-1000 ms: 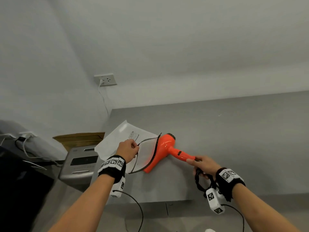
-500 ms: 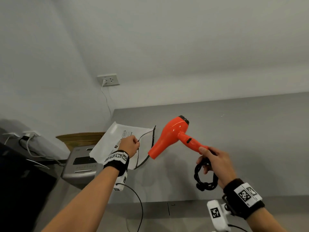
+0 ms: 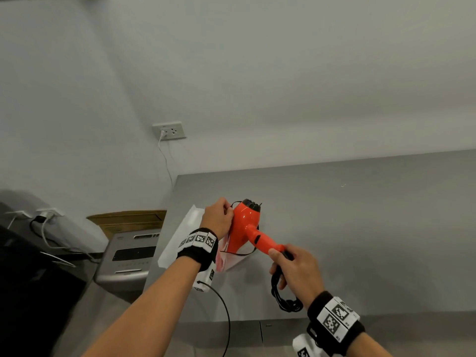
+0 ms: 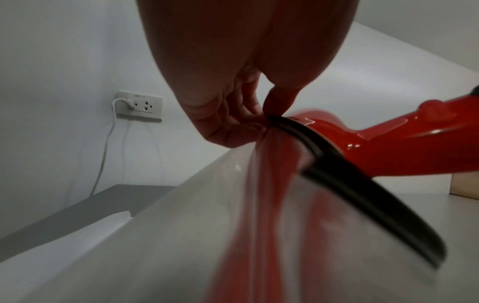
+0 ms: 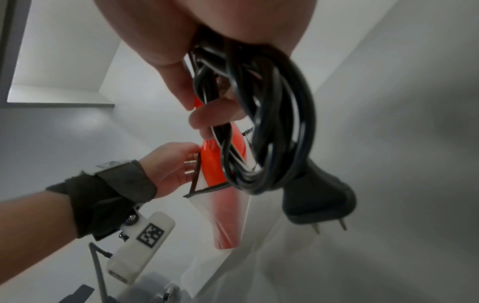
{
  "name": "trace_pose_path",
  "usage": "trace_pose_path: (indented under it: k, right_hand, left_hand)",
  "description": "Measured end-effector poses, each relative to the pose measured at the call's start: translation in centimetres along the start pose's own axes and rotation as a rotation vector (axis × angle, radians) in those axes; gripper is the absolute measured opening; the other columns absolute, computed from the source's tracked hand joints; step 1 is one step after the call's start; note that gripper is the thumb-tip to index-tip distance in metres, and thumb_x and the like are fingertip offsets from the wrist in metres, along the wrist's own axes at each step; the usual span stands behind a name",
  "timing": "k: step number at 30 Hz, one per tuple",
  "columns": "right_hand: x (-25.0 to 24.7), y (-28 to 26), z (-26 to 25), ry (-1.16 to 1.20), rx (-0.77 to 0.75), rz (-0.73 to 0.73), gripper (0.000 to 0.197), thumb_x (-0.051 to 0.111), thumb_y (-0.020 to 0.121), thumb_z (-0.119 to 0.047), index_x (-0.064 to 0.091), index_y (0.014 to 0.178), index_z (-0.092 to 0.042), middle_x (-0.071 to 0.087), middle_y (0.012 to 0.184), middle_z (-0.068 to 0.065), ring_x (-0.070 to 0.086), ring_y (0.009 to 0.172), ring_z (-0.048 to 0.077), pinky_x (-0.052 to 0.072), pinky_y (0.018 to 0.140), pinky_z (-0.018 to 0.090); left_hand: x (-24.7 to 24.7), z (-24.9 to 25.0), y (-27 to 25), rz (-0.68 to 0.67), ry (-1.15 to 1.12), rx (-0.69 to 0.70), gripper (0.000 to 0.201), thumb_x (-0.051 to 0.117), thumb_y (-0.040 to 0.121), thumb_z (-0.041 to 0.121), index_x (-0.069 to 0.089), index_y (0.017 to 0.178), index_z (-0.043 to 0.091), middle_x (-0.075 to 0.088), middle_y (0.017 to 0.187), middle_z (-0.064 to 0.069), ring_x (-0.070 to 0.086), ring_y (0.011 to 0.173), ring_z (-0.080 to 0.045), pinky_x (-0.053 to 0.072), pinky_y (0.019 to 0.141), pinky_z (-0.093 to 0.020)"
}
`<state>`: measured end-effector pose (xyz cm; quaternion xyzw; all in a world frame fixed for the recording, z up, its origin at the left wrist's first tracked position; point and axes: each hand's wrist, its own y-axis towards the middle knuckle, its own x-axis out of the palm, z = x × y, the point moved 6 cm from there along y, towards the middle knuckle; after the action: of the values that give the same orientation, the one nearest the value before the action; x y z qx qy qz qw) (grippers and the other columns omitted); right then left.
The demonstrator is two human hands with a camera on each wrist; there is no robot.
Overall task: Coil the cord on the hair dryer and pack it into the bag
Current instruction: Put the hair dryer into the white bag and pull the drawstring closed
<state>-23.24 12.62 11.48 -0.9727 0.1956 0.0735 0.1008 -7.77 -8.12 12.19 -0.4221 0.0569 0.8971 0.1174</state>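
Dryer nose in bag mouth

My right hand [image 3: 296, 266] grips the orange hair dryer [image 3: 246, 228] by its handle, coiled cord [image 5: 259, 123] bunched beneath my palm. My left hand [image 3: 217, 217] pinches the bag [image 5: 225, 213] at its black rim; the nozzle sits inside it

Soft even indoor light washing over grey wall [image 3: 283, 73]; shadows lying faint. Glare spots glinting on hair dryer [image 4: 388, 147]. Bag [image 4: 233, 225] smearing with blur in left wrist view, perhaps motion. Wide-angle bending showing at edges. Cord [image 5: 272, 123] blurring slightly.
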Motion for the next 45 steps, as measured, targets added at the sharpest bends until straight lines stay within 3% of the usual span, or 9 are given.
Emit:
trace_pose_path:
  k: [7,13,18,21,25,32,39,42,45]
  right_hand:
    - [0.5,1.9,-1.0,-0.110,-0.015,-0.052,0.012,0.067,0.093,-0.026,0.073,0.089,-0.016,0.073,0.065,0.011,0.060,0.043,0.018,0.053,0.045,0.028]
    - [-0.5,5.2,-1.8,0.101,0.131,0.022,0.027,0.061,0.093,-0.015,0.075,0.074,-0.002,0.072,0.062,0.019,0.066,0.051,0.035,0.054,0.049,0.032]
    - [-1.9,7.2,-1.4,0.252,0.264,0.171,0.032,0.043,0.083,0.011,0.053,0.055,-0.002,0.052,0.053,0.012,0.050,0.040,0.020,0.047,0.039,0.024]
    - [-1.9,8.0,-1.2,0.385,0.328,0.184,0.031,0.040,0.086,0.011,0.059,0.064,0.000,0.061,0.059,0.014,0.059,0.049,0.025,0.056,0.048,0.030]
    - [-1.5,8.3,-0.6,0.593,0.410,0.173,0.026,0.045,0.092,0.005,0.065,0.077,-0.002,0.066,0.053,0.008,0.063,0.042,0.017,0.052,0.041,0.024]
    - [-1.3,8.9,0.0,0.754,0.446,0.130,0.018,0.052,0.099,-0.004,0.069,0.103,0.001,0.072,0.089,0.018,0.070,0.073,0.028,0.061,0.052,0.033]
    - [-1.7,8.3,1.4,0.911,0.546,0.265,0.019,0.053,0.100,-0.005,0.061,0.084,0.001,0.062,0.074,0.016,0.061,0.059,0.024,0.057,0.041,0.026]
    - [-1.6,7.9,1.6,0.798,0.541,0.208,0.023,0.054,0.099,-0.006,0.062,0.080,0.003,0.064,0.061,0.015,0.062,0.048,0.022,0.058,0.043,0.026]
    - [-1.3,7.8,1.3,0.575,0.454,0.096,0.030,0.052,0.101,-0.012,0.065,0.080,0.005,0.069,0.063,0.018,0.063,0.051,0.025,0.057,0.046,0.028]
  left_hand:
    - [1.1,6.4,-3.7,-0.138,-0.075,0.334,0.009,0.051,0.101,0.024,0.056,0.096,0.017,0.063,0.082,0.000,0.061,0.075,-0.019,0.050,0.066,-0.030]
    - [2.9,8.4,-8.5,-0.287,-0.074,0.455,0.006,0.044,0.102,0.037,0.047,0.099,0.033,0.060,0.079,0.006,0.057,0.068,-0.009,0.055,0.068,-0.033]
    - [2.9,10.2,-11.9,-0.289,-0.142,0.539,0.005,0.051,0.101,0.018,0.053,0.100,0.014,0.056,0.076,0.006,0.048,0.063,-0.009,0.047,0.064,-0.028]
    - [2.9,9.1,-12.2,-0.290,-0.152,0.514,0.006,0.050,0.102,0.019,0.051,0.100,0.013,0.058,0.074,0.004,0.050,0.063,-0.012,0.047,0.063,-0.034]
    - [3.6,8.6,-12.1,-0.304,-0.051,0.498,0.007,0.049,0.102,0.021,0.049,0.107,0.016,0.066,0.082,-0.002,0.060,0.069,-0.019,0.052,0.066,-0.039]
    - [3.2,4.5,-11.3,-0.302,0.270,0.373,0.024,0.050,0.091,0.019,0.040,0.113,0.020,0.058,0.094,-0.001,0.060,0.077,-0.026,0.052,0.067,-0.040]
    - [4.5,5.7,-13.1,-0.358,0.056,0.315,0.017,0.054,0.091,0.017,0.041,0.103,0.018,0.062,0.078,-0.005,0.057,0.063,-0.022,0.048,0.057,-0.037]
    - [4.4,7.4,-13.5,-0.337,-0.086,0.307,0.014,0.056,0.093,0.016,0.045,0.101,0.020,0.053,0.068,0.006,0.044,0.055,-0.008,0.037,0.053,-0.021]
    - [3.9,8.1,-13.5,-0.355,-0.174,0.292,0.012,0.054,0.093,0.015,0.048,0.099,0.023,0.054,0.066,0.006,0.045,0.056,-0.008,0.042,0.055,-0.026]
